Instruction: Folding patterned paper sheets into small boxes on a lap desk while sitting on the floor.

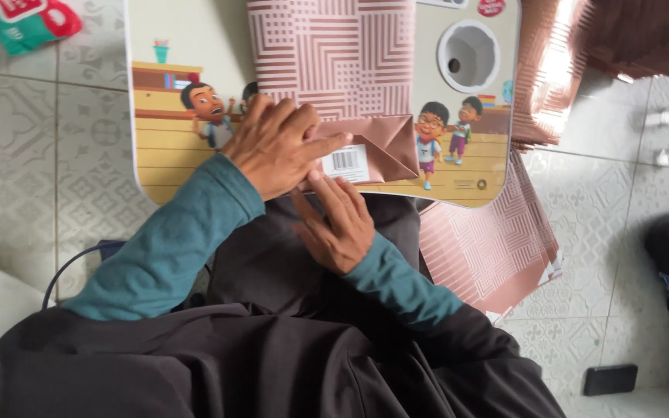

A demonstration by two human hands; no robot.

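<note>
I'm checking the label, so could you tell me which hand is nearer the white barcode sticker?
Left hand touches the white barcode sticker's left edge; right hand lies just below it.

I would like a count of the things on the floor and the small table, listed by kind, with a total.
Wrapped box: 1
Small table: 1
Loose wrapping paper sheets: 1 stack
Green packet: 1
Black phone: 1
Total: 5
The left hand and right hand press on the box's folded end.
</note>
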